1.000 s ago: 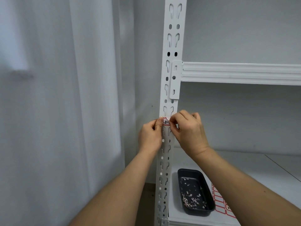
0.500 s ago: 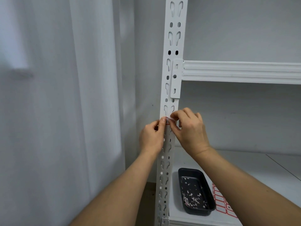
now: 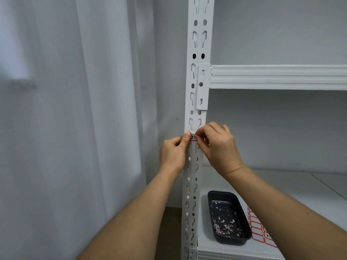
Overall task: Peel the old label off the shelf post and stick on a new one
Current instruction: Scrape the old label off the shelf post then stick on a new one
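Note:
A white slotted shelf post (image 3: 198, 72) runs up the middle of the view. A small white label with a red border (image 3: 193, 137) lies across the post at about mid-height. My left hand (image 3: 174, 152) is at the post's left edge, its thumb pressing the label's left end. My right hand (image 3: 218, 147) is at the post's right side, its thumb and forefinger pinching the label's right part, which they mostly hide. I cannot tell whether the label is stuck flat.
A black tray (image 3: 231, 239) holding several paper scraps sits on the lower shelf board (image 3: 291, 186). A sheet of red-bordered labels (image 3: 260, 231) lies to its right. A white shelf beam (image 3: 277, 76) crosses above. A pale curtain (image 3: 75, 128) hangs at the left.
Both hands stay at the label. The label's printed left end shows again beside my left thumb, where half a second ago the fingers covered it.

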